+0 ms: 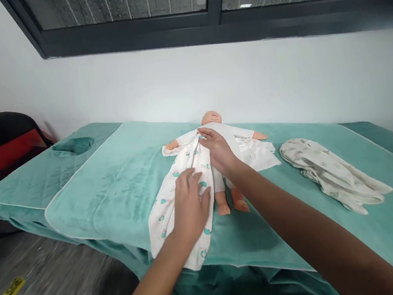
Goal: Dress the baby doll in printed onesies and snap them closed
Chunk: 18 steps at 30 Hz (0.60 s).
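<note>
A baby doll [211,117] lies on its back on a teal blanket [116,183], head toward the wall, bare feet toward me. A white patterned sleep garment [163,206] is spread open under and beside it. My left hand [190,203] rests flat on the garment's left flap, fingers stretched out. My right hand [217,150] lies over the doll's chest, its fingers closed on the edge of the flap near the neckline.
A second crumpled patterned garment [331,174] lies on the blanket to the right. The padded table [29,182] has a face hole [73,145] at its left end. A black and red bag [1,143] stands at far left. A white wall rises behind.
</note>
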{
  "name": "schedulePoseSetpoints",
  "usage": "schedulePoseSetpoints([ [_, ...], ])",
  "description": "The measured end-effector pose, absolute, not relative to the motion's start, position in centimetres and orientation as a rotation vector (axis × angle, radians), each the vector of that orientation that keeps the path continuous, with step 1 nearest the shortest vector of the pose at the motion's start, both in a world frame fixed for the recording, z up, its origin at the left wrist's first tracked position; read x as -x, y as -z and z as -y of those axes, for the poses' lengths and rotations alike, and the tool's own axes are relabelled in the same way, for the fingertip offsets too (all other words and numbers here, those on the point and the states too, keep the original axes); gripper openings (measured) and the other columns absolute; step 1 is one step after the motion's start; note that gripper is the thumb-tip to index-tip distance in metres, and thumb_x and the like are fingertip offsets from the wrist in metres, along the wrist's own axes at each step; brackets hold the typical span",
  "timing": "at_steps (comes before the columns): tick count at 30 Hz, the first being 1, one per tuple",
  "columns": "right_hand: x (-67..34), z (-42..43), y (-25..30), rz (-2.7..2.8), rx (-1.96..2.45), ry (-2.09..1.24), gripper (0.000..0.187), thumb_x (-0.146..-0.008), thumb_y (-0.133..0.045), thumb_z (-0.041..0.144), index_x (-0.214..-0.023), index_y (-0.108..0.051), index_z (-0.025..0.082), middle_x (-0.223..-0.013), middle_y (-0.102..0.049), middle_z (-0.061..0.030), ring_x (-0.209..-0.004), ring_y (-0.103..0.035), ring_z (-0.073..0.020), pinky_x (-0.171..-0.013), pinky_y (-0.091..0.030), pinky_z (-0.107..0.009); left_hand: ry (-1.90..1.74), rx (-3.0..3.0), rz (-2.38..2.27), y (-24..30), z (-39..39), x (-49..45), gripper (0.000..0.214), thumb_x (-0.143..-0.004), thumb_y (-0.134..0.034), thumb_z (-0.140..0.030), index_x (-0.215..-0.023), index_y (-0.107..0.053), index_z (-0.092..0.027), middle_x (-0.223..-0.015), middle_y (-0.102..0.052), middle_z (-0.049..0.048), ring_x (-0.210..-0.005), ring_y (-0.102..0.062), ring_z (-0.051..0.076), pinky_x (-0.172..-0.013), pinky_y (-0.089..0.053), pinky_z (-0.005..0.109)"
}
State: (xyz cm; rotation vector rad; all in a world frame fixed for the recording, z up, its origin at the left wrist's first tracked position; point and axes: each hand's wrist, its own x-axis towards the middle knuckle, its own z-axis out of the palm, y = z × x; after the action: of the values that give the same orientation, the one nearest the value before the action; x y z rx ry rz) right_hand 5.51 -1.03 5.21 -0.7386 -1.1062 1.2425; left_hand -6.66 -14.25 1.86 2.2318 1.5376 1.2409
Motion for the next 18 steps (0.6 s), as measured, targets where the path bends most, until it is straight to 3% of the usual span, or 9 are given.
schedulePoseSetpoints([
  [5,-5.4,-3.5,-5.0,1.298,0.922,-1.038,0.034,-0.076,-0.061,0.035,-0.107,-0.054,0.023,-0.113,-0.06,-0.0061,-0.109,-0.056,-0.0198,-0.097,-0.046,-0.039,-1.07,-2.142,-1.303,-0.2,14.7,2.4,0.033,-0.094,-0.042,-0.024,-0.126,-0.049,-0.025,-0.135,-0.048,0.0124,-0.129,-0.046,0.027,-0.11,-0.041,0.049],
  [9,-9.0,-7.7,-3.9,1.477,1.124,-0.696,0.027,-0.077,-0.061,0.031,-0.101,-0.056,0.02,-0.117,-0.058,-0.0086,-0.114,-0.053,-0.0221,-0.104,-0.04,-0.041,-0.966,-1.899,-1.506,0.5,11.6,2.1,0.044,-0.093,-0.045,-0.03,-0.135,-0.042,-0.018,-0.144,-0.043,0.0161,-0.136,-0.04,0.03,-0.113,-0.036,0.052],
  [12,-13.5,-11.3,-3.0,1.521,1.316,-0.441,0.034,-0.076,-0.065,0.026,-0.107,-0.056,0.016,-0.125,-0.054,-0.0145,-0.12,-0.05,-0.0262,-0.106,-0.037,-0.043,-0.893,-1.856,-1.602,0.4,8.6,3.3,0.04,-0.094,-0.042,-0.039,-0.127,-0.049,-0.016,-0.129,-0.055,0.017,-0.124,-0.05,0.032,-0.106,-0.039,0.053],
  [15,-17.0,-14.3,-2.5,1.507,1.621,-0.543,0.047,-0.079,-0.068,0.035,-0.116,-0.053,0.011,-0.127,-0.055,-0.0217,-0.117,-0.053,-0.0309,-0.1,-0.038,-0.046,-0.734,-1.845,-1.649,-0.8,6.0,3.8,0.045,-0.092,-0.042,-0.053,-0.119,-0.055,-0.019,-0.113,-0.064,0.0151,-0.113,-0.056,0.035,-0.095,-0.043,0.054],
  [18,-18.2,-16.0,-2.6,1.554,1.731,-0.72,0.056,-0.083,-0.062,0.049,-0.115,-0.054,0.004,-0.124,-0.058,-0.0269,-0.113,-0.057,-0.0324,-0.096,-0.037,-0.045,-0.66,-1.706,-1.642,-1.8,3.9,3.1,0.061,-0.085,-0.048,-0.064,-0.129,-0.05,-0.022,-0.114,-0.067,0.0149,-0.109,-0.06,0.038,-0.09,-0.045,0.051],
])
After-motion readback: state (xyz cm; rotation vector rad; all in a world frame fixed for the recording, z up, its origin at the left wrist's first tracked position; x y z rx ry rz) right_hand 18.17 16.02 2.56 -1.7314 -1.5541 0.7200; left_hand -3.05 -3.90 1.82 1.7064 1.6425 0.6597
